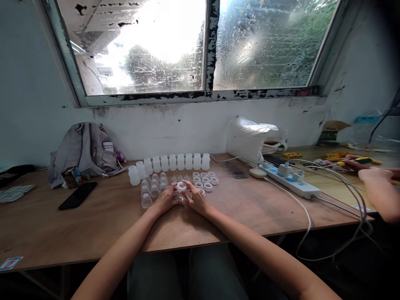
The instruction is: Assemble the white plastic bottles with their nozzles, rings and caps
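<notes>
A white screw ring (181, 187) of a baby bottle is gripped between my left hand (167, 199) and my right hand (196, 197), fingers closed about its edge. Below it, between the hands, a clear piece (179, 199) shows in part. Left of my hands stand several clear caps (154, 191) in rows. Clear teats (173, 178) lie just behind my fingers, partly hidden. To the right, more white rings (208, 187) lie in rows. Frosted bottles (173, 162) without tops line the back.
At left are a grey backpack (83, 146), a small brown carton (71, 178) and a black phone (78, 196). A white bag (245, 139), a power strip (290, 180) and loose cables stand right. Another person's arm (379, 189) reaches over the adjoining table, a yellow-green tool in hand.
</notes>
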`<control>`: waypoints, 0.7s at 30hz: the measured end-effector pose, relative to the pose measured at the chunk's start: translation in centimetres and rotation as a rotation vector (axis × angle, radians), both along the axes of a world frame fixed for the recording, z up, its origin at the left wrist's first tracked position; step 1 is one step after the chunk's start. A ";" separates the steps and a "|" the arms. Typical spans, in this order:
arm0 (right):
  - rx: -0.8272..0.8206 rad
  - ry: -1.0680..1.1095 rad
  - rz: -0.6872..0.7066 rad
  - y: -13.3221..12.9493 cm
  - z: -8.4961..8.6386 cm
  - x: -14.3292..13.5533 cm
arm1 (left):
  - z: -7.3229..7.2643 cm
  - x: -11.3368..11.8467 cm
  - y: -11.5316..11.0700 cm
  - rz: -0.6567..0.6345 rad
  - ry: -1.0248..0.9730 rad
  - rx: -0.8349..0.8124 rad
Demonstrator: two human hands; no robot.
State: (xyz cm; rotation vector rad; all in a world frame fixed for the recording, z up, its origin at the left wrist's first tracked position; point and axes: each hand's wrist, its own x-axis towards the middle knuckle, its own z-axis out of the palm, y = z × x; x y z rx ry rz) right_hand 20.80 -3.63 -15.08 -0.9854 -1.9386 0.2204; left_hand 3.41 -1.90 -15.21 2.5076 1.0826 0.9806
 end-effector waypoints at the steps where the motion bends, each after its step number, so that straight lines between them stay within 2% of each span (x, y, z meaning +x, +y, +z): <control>1: -0.007 -0.028 0.017 0.0 0.0 0.0 | 0.1 -0.1 -0.1 -0.011 -0.013 0.007; 7: -0.169 -0.276 0.061 0.2 0.1 -0.1 | 0.9 -0.5 -1.2 -0.128 -0.003 0.048; 10: -0.180 -0.322 0.067 0.3 0.0 -0.1 | 1.3 -0.5 -1.5 -0.168 0.020 0.053; 16: -0.157 -0.333 0.085 0.4 -0.2 0.1 | 1.3 0.2 -1.2 -0.011 -0.065 0.026; 21: -0.154 -0.319 0.100 0.5 -0.2 0.2 | 1.0 0.4 -0.9 0.031 -0.160 -0.016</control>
